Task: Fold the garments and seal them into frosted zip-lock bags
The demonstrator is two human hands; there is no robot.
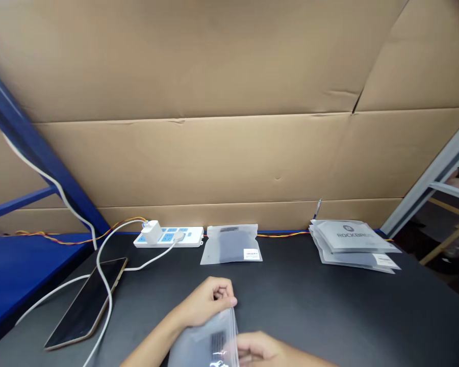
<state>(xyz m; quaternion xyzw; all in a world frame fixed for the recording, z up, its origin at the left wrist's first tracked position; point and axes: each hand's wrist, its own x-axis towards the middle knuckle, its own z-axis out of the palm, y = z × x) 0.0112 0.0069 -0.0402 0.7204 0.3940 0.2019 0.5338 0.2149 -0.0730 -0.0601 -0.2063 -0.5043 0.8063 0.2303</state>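
Note:
My left hand pinches the top corner of a frosted plastic bag at the near edge of the view. Dark printed lines show through the bag, and its lower part is cut off. At the bag's right edge is my right hand, its fingers curled and partly behind the plastic, closed against that side. Beyond my hands lies another frosted bag with something dark grey inside and a white label on its lower right corner.
At the back right lies a stack of frosted bags with a pen behind it. A power strip with plugs stands back left. A tablet with a white cable across it lies left. Cardboard walls the back.

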